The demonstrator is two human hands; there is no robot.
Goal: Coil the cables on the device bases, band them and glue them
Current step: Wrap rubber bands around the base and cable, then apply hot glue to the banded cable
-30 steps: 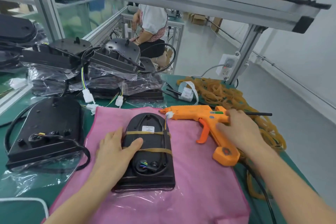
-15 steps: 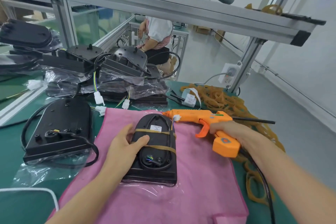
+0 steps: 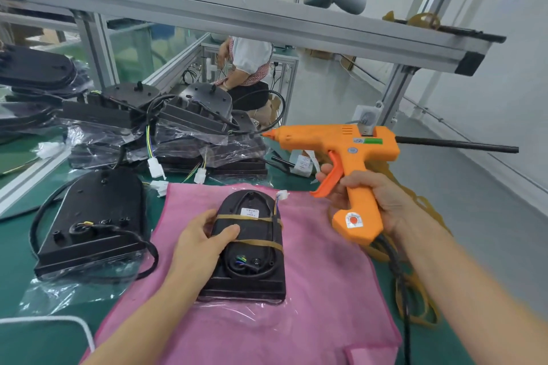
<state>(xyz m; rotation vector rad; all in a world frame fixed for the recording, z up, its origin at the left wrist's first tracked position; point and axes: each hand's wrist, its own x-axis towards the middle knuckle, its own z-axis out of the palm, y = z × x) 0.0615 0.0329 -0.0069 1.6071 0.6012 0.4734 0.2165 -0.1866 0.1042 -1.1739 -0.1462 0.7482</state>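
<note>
— Where were we with the device base [image 3: 246, 249]?
— On the pink cloth [image 3: 326, 290], cable coiled and banded; our left hand [image 3: 204, 241] pressed it flat.
— And gluing?
— Our right hand [image 3: 366, 195] had its grip wrapped round the glue gun [image 3: 341, 145], raised; the nozzle needed lowering onto the cable.

A matt black plastic device base [image 3: 252, 249] with tan rubber bands [image 3: 255, 243] lies on soft pink cloth [image 3: 320, 290] over a smooth green worktop [image 3: 17, 284], beside a glossy orange plastic glue gun [image 3: 341, 145]
</note>
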